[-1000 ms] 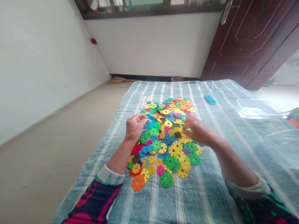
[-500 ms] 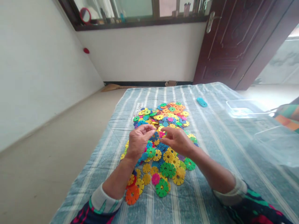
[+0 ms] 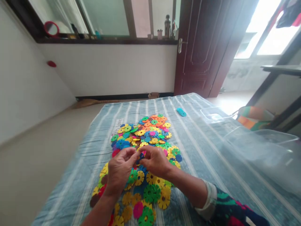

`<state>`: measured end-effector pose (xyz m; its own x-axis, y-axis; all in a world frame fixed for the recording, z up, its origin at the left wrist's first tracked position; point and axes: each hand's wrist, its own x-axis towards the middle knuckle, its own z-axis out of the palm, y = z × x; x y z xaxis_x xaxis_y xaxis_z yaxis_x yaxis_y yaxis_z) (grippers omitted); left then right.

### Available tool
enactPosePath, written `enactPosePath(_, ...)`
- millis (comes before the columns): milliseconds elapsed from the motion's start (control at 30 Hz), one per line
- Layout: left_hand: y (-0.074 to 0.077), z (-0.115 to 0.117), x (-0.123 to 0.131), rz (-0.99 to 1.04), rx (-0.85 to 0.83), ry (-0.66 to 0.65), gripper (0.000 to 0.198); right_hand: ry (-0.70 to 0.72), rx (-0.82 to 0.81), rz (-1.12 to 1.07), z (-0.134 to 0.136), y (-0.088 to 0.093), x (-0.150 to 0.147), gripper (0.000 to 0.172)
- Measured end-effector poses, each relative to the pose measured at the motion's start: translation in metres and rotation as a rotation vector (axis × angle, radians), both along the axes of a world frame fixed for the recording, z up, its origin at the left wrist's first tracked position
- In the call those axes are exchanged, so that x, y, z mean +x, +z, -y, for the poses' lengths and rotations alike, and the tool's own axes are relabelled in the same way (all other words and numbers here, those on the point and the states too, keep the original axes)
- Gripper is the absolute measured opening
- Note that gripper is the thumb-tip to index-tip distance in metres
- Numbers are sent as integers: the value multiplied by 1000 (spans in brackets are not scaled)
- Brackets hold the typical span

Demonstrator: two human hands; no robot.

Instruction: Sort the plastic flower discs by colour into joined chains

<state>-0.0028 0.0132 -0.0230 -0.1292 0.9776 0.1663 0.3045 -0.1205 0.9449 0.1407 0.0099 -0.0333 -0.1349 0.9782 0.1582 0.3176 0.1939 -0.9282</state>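
A heap of coloured snowflake discs (image 3: 143,138) lies on a blue striped cloth (image 3: 195,147). Both hands meet above the near half of the heap. My left hand (image 3: 119,171) has its fingers curled, fingertips pinched toward the right hand. My right hand (image 3: 154,161) is also pinched. Between the two sets of fingertips sit small pieces (image 3: 141,155), dark blue and pink, too small to name for certain. A lone teal piece (image 3: 181,112) lies apart at the far side of the cloth.
Clear plastic containers (image 3: 261,147) and a clear lid (image 3: 213,114) stand on the right of the cloth. A dark wooden door (image 3: 207,47) and a window sill with bottles are behind. Bare floor (image 3: 39,157) runs along the left.
My hands have come together and nearer to me, fingertips now touching over the discs. The camera has tilted up, showing more window and door.
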Motion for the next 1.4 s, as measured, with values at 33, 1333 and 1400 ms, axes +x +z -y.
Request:
enactPosePath(33, 2, 0, 0, -33, -2, -10, 36, -4, -18, -32, -2, -1, 0, 23)
enactPosePath(1333, -12, -21, -25, -367, 246, -28, 25, -647, -400, 236, -203, -23, 240, 21)
enactPosePath(1400, -12, -20, -24, -367, 251, -40, 24, -618, -438, 298, -206, -21, 241, 24)
